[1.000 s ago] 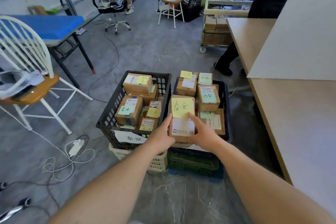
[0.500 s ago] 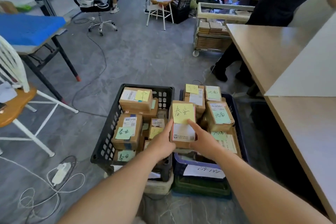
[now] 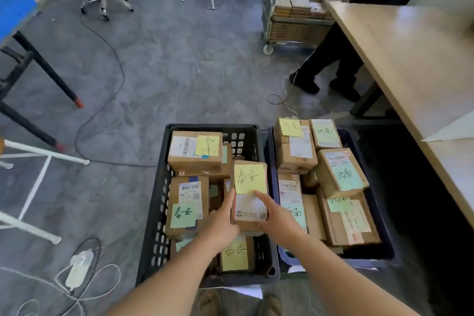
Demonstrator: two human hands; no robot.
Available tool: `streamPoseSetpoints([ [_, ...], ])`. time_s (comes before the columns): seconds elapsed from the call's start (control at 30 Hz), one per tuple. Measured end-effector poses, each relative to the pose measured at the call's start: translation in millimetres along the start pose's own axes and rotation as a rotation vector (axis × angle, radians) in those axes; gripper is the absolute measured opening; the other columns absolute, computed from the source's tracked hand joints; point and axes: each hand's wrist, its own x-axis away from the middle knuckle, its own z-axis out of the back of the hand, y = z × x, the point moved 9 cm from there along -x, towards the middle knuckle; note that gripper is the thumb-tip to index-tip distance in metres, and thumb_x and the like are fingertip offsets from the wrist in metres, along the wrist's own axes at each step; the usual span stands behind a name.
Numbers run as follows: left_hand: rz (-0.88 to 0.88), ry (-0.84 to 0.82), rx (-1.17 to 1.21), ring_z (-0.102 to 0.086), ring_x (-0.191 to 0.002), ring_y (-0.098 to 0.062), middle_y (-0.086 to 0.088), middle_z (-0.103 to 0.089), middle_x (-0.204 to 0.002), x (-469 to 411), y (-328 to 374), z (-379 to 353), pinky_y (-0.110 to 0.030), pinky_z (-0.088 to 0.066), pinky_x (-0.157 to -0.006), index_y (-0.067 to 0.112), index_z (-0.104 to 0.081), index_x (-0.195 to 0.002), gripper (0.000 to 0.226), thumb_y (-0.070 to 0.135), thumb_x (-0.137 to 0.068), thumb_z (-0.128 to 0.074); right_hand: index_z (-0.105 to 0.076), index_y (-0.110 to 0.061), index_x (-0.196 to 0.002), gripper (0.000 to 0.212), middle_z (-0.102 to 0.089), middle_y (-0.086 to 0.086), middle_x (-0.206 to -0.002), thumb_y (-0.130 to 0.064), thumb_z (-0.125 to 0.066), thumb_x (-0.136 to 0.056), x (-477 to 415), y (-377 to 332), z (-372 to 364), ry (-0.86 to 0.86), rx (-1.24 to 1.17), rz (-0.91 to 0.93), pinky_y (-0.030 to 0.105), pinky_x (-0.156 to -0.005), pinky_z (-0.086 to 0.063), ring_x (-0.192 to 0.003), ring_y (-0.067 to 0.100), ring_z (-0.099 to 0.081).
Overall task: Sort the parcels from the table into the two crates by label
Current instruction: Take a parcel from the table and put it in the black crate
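Observation:
A cardboard parcel (image 3: pixel 250 188) with a yellow handwritten note on top is held between both my hands over the right side of the black crate (image 3: pixel 157 215). My left hand (image 3: pixel 223 223) grips its left edge and my right hand (image 3: pixel 275 218) grips its right edge with the index finger lying on top. The black crate holds several boxes with yellow and green notes. To its right, the dark blue crate (image 3: pixel 359 141) holds several boxes with green and yellow notes bearing a different word.
A wooden table (image 3: pixel 410 59) runs along the right, with a person's dark legs (image 3: pixel 325 72) beside it. A wheeled cart (image 3: pixel 289 18) of boxes stands behind. White chair legs (image 3: pixel 38 159), cables and a power adapter (image 3: pixel 77 267) lie on the grey floor at left.
The view has tilted down and closer to the crates. The parcel in my hands has shifted left, from between the two crates to over the black crate's right side, and lower.

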Motion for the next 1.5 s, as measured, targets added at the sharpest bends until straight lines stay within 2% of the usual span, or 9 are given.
streamPoseSetpoints([
  [0.13, 0.047, -0.02, 0.006, -0.063, -0.1, -0.017, 0.0, -0.056, -0.13, -29, -18, -8, -0.037, -0.057, -0.084, 0.051, 0.009, -0.148, 0.092, 0.013, -0.095, -0.055, -0.016, -0.039, -0.152, 0.074, -0.055, 0.001, -0.125, -0.007, -0.051, -0.096, -30, 9, -13, -0.051, 0.007, -0.044, 0.026, -0.076, -0.056, -0.097, 0.014, -0.06],
  [0.3, 0.044, -0.015, 0.064, -0.061, -0.097, -0.013, 0.001, -0.056, -0.13, -82, -14, 3, -0.03, -0.055, -0.078, 0.054, 0.01, -0.147, 0.09, 0.015, -0.096, -0.053, -0.018, -0.04, -0.151, 0.072, -0.054, 0.003, -0.127, -0.007, -0.049, -0.096, -86, 8, 4, -0.047, 0.03, -0.013, 0.027, -0.074, -0.055, -0.098, 0.017, -0.059],
  [0.5, 0.03, 0.052, 0.063, -0.057, -0.111, -0.017, -0.003, -0.05, -0.139, -161, -7, 16, -0.033, -0.052, -0.087, 0.051, 0.01, -0.148, 0.091, 0.015, -0.095, -0.055, -0.012, -0.032, -0.154, 0.072, -0.05, 0.01, -0.129, -0.006, -0.045, -0.096, -161, 0, 31, 0.002, 0.26, 0.05, 0.03, -0.082, -0.052, -0.105, 0.023, -0.056],
  [0.57, 0.025, 0.079, 0.054, -0.055, -0.114, -0.016, -0.002, -0.049, -0.142, -182, -7, 20, -0.029, -0.05, -0.081, 0.048, 0.008, -0.15, 0.091, 0.013, -0.095, -0.056, -0.014, -0.027, -0.153, 0.069, -0.047, 0.012, -0.129, -0.008, -0.046, -0.095, -181, -5, 35, 0.032, 0.362, 0.073, 0.034, -0.087, -0.049, -0.112, 0.026, -0.05],
  [0.67, 0.038, 0.091, 0.047, -0.052, -0.114, -0.012, -0.001, -0.046, -0.145, -205, -14, 22, -0.021, -0.044, -0.074, 0.044, 0.008, -0.152, 0.092, 0.012, -0.095, -0.057, -0.021, -0.023, -0.148, 0.062, -0.041, 0.01, -0.127, -0.013, -0.05, -0.094, -203, -10, 34, 0.085, 0.467, 0.066, 0.032, -0.077, -0.042, -0.119, 0.027, -0.037],
  [0.87, -0.021, 0.056, -0.076, -0.043, -0.133, -0.02, -0.001, -0.038, -0.151, -213, -3, 22, -0.035, -0.043, -0.101, 0.034, 0.014, -0.153, 0.094, 0.015, -0.095, -0.057, -0.031, -0.02, -0.142, 0.053, -0.035, 0.011, -0.122, -0.024, -0.052, -0.094, -211, -14, 38, 0.172, 0.523, 0.062, 0.03, -0.076, -0.043, -0.114, 0.026, -0.037],
  [1.03, -0.051, 0.099, -0.223, -0.045, -0.129, -0.021, -0.006, -0.032, -0.151, -203, 14, 30, -0.037, -0.048, -0.1, 0.032, 0.007, -0.154, 0.09, 0.022, -0.094, -0.059, -0.03, -0.024, -0.142, 0.052, -0.035, 0.01, -0.119, -0.03, -0.05, -0.094, -203, -11, 45, 0.18, 0.525, 0.059, 0.03, -0.078, -0.043, -0.111, 0.025, -0.039],
  [1.23, -0.03, 0.14, -0.321, -0.021, -0.146, -0.023, -0.007, -0.017, -0.16, -163, 27, 48, -0.039, -0.032, -0.112, 0.022, -0.004, -0.156, 0.076, 0.032, -0.098, -0.052, -0.039, -0.016, -0.134, 0.043, -0.036, 0.009, -0.125, -0.023, -0.05, -0.093, -168, -10, 56, 0.167, 0.513, 0.032, 0.03, -0.085, -0.045, -0.116, 0.025, -0.039],
  [1.5, -0.073, 0.171, -0.598, 0.017, -0.148, -0.025, -0.006, 0.026, -0.159, -87, 56, 46, -0.043, 0.009, -0.118, 0.028, 0.015, -0.153, 0.079, 0.051, -0.1, -0.038, -0.018, -0.018, -0.151, 0.066, -0.013, 0.014, -0.156, -0.035, -0.05, -0.096, -85, -23, 66, 0.174, 0.569, 0.074, 0.039, -0.111, -0.03, -0.141, 0.032, -0.021],
])
